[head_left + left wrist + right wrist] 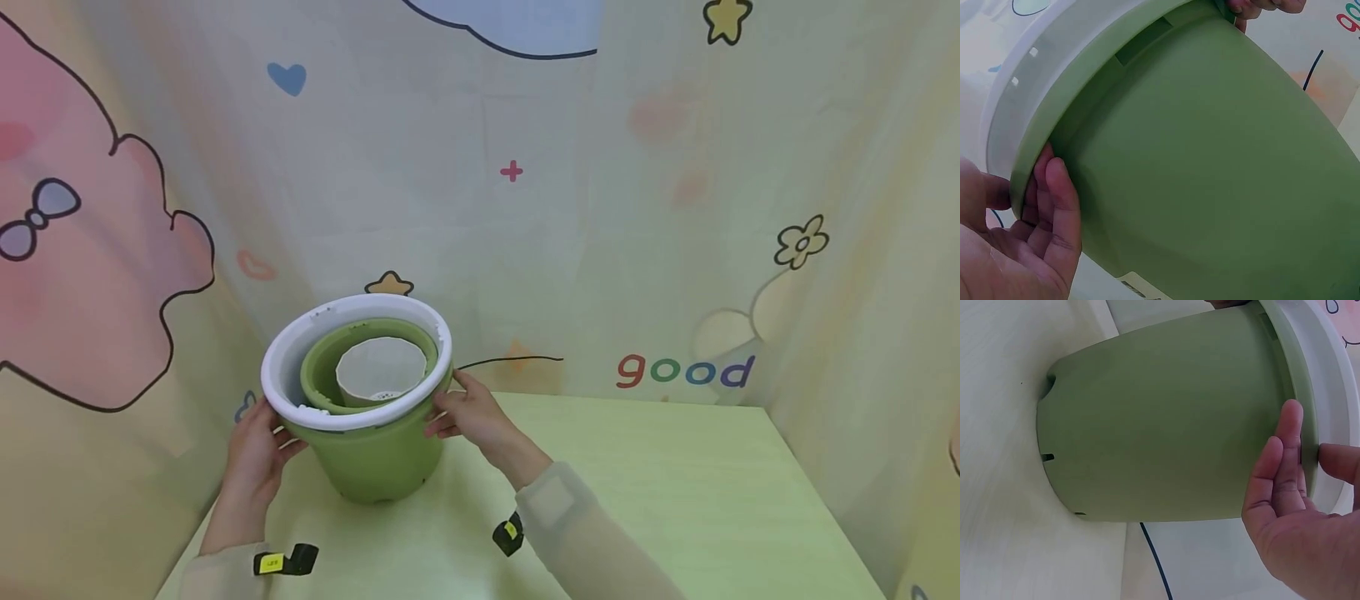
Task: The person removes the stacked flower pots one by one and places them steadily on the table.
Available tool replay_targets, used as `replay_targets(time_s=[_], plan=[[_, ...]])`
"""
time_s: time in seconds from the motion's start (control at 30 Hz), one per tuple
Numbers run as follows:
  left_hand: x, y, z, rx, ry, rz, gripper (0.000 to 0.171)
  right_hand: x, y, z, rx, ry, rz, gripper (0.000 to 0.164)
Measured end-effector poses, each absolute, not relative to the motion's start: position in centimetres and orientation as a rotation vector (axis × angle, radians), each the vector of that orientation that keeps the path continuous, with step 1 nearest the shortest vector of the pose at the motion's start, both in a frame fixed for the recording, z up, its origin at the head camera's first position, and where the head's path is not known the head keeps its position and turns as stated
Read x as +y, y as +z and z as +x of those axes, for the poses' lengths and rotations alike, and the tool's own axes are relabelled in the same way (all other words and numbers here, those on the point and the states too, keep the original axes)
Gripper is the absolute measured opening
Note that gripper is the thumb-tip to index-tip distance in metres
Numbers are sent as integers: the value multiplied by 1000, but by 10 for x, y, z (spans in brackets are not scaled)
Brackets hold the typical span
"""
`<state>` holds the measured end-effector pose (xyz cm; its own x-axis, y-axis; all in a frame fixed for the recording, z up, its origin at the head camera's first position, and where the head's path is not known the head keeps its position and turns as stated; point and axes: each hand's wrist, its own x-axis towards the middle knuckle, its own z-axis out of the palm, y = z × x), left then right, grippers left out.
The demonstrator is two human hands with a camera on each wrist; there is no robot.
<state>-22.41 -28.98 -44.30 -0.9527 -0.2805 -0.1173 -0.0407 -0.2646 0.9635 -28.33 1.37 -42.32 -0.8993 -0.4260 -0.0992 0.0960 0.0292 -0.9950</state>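
A large green flowerpot [375, 462] stands at the left of the table, tilted a little. Nested in it are a white pot [288, 375] with a wide rim, a smaller green pot [318, 367] and a small white pot [378, 367] innermost. My left hand [255, 454] grips the outer green pot's rim on the left, its fingers [1063, 206] tucked under the lip. On the opposite side, my right hand [480, 417] pinches the same rim between thumb and fingers [1288, 481]. Whether the pot's base touches the table all round, I cannot tell.
The pale table [660, 492] extends to the right of the pots. A printed curtain [570, 275] hangs behind it and at both sides, close to the stack at the back left. Black wrist cameras are strapped by both sleeves [592, 533].
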Motion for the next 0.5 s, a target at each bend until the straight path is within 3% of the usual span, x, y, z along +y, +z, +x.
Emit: replay_targets(time_s=[0.5], plan=[[-284, -450, -207, -1813, -2361, 283, 58, 22, -424, -271, 1956, -1980, -296, 73]])
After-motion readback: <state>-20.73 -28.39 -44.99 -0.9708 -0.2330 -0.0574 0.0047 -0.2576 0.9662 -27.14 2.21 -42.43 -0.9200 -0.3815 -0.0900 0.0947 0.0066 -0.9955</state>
